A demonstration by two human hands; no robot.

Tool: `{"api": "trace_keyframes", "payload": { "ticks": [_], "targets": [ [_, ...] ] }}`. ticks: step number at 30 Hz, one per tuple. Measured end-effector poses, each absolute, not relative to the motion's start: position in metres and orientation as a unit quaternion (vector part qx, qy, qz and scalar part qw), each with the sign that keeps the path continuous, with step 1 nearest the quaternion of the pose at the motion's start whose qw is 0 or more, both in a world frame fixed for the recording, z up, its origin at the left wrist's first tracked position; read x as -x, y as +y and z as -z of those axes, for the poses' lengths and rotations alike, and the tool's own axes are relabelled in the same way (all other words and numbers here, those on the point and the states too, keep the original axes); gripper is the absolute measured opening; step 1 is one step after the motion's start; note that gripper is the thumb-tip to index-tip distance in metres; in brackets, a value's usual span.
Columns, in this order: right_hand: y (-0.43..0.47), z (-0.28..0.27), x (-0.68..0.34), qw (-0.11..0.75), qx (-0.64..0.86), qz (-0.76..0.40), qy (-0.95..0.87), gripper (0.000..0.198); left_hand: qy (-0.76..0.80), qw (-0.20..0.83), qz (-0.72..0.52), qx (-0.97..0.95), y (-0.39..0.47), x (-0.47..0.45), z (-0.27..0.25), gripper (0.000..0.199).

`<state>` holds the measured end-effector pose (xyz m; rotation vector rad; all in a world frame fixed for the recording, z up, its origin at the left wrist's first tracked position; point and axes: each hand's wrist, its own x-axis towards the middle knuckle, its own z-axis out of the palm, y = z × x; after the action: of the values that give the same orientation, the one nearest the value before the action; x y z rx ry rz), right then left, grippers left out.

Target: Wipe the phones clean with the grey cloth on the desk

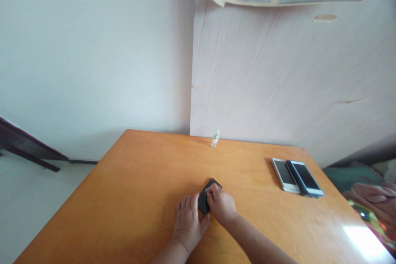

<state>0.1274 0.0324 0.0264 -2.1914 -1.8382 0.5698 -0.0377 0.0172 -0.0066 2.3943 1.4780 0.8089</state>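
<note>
A black phone (203,202) lies at a slant on the wooden table, partly covered by both hands. My left hand (188,218) grips its lower left edge, with the thumb at the near end and the fingers along the side. Across the phone's upper face, my right hand (220,203) is closed in a pinch, pressed against the surface. A bit of something whitish shows at its fingertips, too small to name. The far corner of the phone sticks out beyond the right hand.
A small dropper bottle (215,139) stands upright near the table's back edge. To the right lie a white phone (285,175) and a blue-edged phone (306,178), side by side. Walls rise behind the table (133,181). Folded cloth (375,200) sits beyond its right edge.
</note>
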Motion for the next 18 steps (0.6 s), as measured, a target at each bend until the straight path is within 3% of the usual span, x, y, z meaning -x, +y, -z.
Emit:
{"api": "trace_keyframes", "payload": {
  "ticks": [4,10,15,18],
  "targets": [
    [0.030,-0.027,-0.116,0.104,0.693,-0.205,-0.683,0.011,0.489,0.109,-0.278,-0.819,0.018,0.039,0.006,0.054],
    [0.061,-0.032,-0.134,0.098,0.769,-0.167,-0.609,0.024,0.505,0.119,-0.259,-0.815,0.017,0.038,0.006,0.056],
    [0.040,-0.031,-0.108,0.098,0.710,-0.198,-0.669,0.012,0.497,0.122,-0.266,-0.817,0.018,0.039,0.004,0.050],
    [0.047,-0.032,-0.119,0.100,0.730,-0.192,-0.648,0.015,0.504,0.116,-0.261,-0.815,0.017,0.038,0.004,0.053]
  ]
}}
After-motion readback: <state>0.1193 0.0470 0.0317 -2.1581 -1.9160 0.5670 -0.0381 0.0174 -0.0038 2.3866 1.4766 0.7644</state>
